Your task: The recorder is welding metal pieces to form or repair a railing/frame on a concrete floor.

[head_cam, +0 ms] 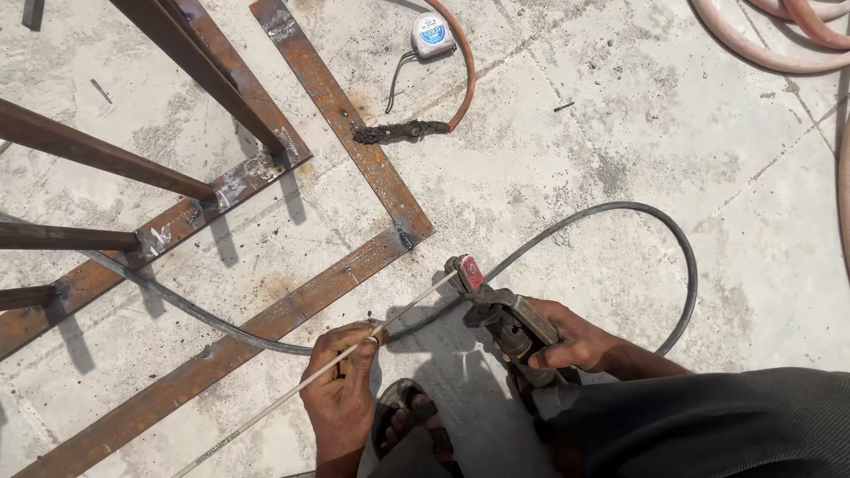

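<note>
Rusty flat steel frame (341, 115) (patchy orange-brown), rough matt concrete floor (620, 142), dull grey rubber cable (637, 212)

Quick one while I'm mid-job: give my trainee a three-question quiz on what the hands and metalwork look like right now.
1. True or false: the left hand pinches a thin welding rod.
2. What does the right hand grip?
A. the tape measure
B. the electrode holder
C. the orange hose
3. Fill in: the rod's far end sits in the holder's ____, close to the corner of the rusty flat-bar frame on the concrete floor.

Key: 1 true. 2 B. 3 jaws.
</note>
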